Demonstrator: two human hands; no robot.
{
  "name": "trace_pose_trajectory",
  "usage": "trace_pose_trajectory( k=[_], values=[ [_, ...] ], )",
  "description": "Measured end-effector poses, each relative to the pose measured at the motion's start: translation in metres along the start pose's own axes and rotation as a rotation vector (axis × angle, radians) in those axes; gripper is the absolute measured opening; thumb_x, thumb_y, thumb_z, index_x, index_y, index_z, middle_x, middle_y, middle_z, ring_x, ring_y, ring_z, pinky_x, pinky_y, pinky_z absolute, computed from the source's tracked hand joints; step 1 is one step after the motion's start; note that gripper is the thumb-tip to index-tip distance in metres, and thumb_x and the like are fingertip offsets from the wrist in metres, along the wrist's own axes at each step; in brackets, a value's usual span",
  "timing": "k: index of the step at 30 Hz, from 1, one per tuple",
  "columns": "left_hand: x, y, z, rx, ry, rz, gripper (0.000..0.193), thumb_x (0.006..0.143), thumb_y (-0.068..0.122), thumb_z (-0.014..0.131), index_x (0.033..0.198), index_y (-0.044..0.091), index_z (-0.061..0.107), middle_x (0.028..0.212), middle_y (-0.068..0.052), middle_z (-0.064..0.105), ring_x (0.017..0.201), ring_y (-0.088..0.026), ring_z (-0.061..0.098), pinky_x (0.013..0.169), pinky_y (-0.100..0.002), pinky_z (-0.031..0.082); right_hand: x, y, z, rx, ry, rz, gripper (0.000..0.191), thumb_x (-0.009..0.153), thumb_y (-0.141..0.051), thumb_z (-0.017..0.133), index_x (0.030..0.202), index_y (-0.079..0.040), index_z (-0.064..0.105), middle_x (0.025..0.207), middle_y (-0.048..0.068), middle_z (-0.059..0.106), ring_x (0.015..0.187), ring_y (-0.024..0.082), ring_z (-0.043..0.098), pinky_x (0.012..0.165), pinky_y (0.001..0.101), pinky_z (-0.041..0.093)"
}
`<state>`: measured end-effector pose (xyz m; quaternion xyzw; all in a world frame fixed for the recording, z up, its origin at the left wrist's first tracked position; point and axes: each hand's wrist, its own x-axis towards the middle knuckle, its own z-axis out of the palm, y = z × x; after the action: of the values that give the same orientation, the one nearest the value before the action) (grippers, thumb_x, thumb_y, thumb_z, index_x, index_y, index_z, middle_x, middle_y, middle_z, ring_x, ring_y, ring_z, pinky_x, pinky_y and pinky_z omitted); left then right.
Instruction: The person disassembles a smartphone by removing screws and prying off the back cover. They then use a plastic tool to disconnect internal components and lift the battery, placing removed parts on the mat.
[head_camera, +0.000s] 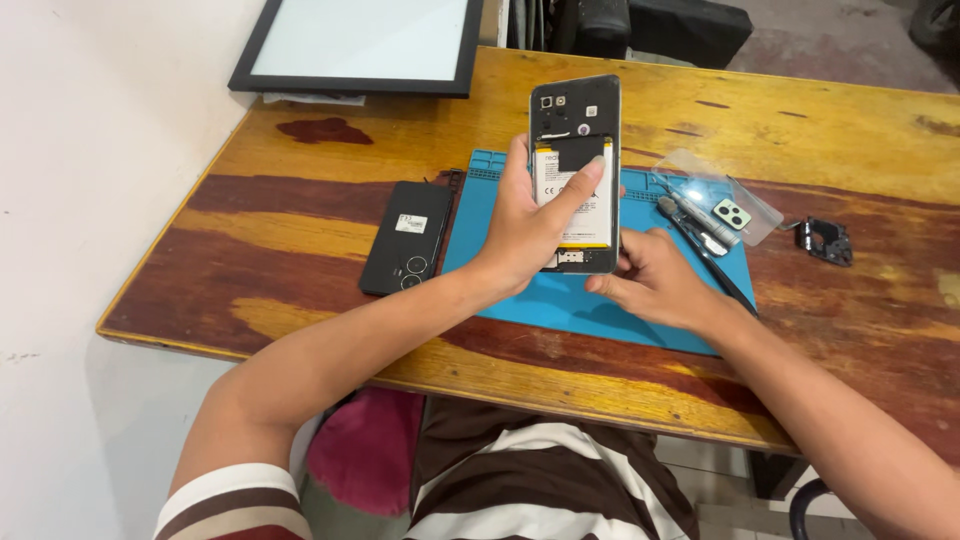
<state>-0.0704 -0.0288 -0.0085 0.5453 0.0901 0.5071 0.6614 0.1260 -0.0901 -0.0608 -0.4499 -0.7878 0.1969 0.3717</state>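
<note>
The table (300, 215) is carrying a blue mat (560, 300), with the back cover (407, 236) lying at its 9 o'clock. Above the mat, the left hand (525, 225) is gripping the opened phone (575, 170), thumb pressing its battery (580, 205). The right hand (655, 280) is pinching the phone's lower edge, seemingly working there; steadiness matters next.

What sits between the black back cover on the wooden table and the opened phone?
Head view: the left hand gripping the opened phone, plus the blue mat's left strip.
</note>
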Motion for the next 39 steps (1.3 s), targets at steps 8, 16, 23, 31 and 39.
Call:
trace_pose_trajectory(
  k=[8, 16, 23, 31, 39],
  values=[
    [-0.004, 0.002, -0.011, 0.103, -0.039, 0.156, 0.044, 0.101, 0.019, 0.07, 0.129, 0.004, 0.04, 0.11, -0.012, 0.069, 0.095, -0.013, 0.073, 0.077, -0.028, 0.064, 0.002, -0.009, 0.013, -0.009, 0.031, 0.006, 0.017, 0.086, -0.017, 0.081, 0.09, -0.004, 0.072, 0.051, 0.001, 0.036, 0.047, 0.009, 0.033, 0.044, 0.031, 0.028],
    [-0.007, 0.002, -0.016, 0.117, -0.078, 0.227, 0.042, 0.102, 0.019, 0.071, 0.129, 0.004, 0.042, 0.109, -0.008, 0.068, 0.095, -0.009, 0.07, 0.078, -0.026, 0.061, 0.003, -0.014, 0.019, -0.017, 0.074, -0.064, 0.008, 0.086, -0.01, 0.078, 0.09, -0.006, 0.073, 0.051, -0.001, 0.052, 0.044, 0.005, 0.041, 0.044, 0.0271, 0.031],
    [-0.006, 0.004, -0.02, 0.069, -0.096, 0.163, 0.041, 0.102, 0.021, 0.071, 0.126, 0.004, 0.043, 0.107, -0.009, 0.069, 0.093, -0.009, 0.07, 0.077, -0.027, 0.062, 0.002, -0.012, 0.029, -0.012, 0.123, -0.16, 0.011, 0.092, -0.014, 0.077, 0.088, -0.005, 0.071, 0.052, -0.001, 0.048, 0.045, 0.006, 0.043, 0.045, 0.0279, 0.032],
    [-0.003, 0.002, -0.023, 0.023, -0.073, 0.14, 0.04, 0.102, 0.02, 0.071, 0.126, 0.003, 0.044, 0.109, -0.01, 0.069, 0.093, -0.01, 0.071, 0.077, -0.027, 0.063, -0.001, -0.019, 0.038, -0.066, 0.204, -0.079, 0.012, 0.095, -0.012, 0.074, 0.093, -0.001, 0.071, 0.05, 0.001, 0.039, 0.045, 0.008, 0.035, 0.045, 0.0296, 0.03],
    [-0.012, 0.006, -0.013, -0.079, 0.058, 0.179, 0.041, 0.102, 0.019, 0.068, 0.127, 0.003, 0.04, 0.105, -0.014, 0.071, 0.089, -0.013, 0.073, 0.074, -0.029, 0.063, -0.001, -0.041, 0.043, -0.034, 0.292, 0.015, 0.017, 0.103, -0.018, 0.068, 0.099, -0.001, 0.07, 0.053, -0.001, 0.044, 0.05, 0.003, 0.037, 0.045, 0.027, 0.031]
  ],
)
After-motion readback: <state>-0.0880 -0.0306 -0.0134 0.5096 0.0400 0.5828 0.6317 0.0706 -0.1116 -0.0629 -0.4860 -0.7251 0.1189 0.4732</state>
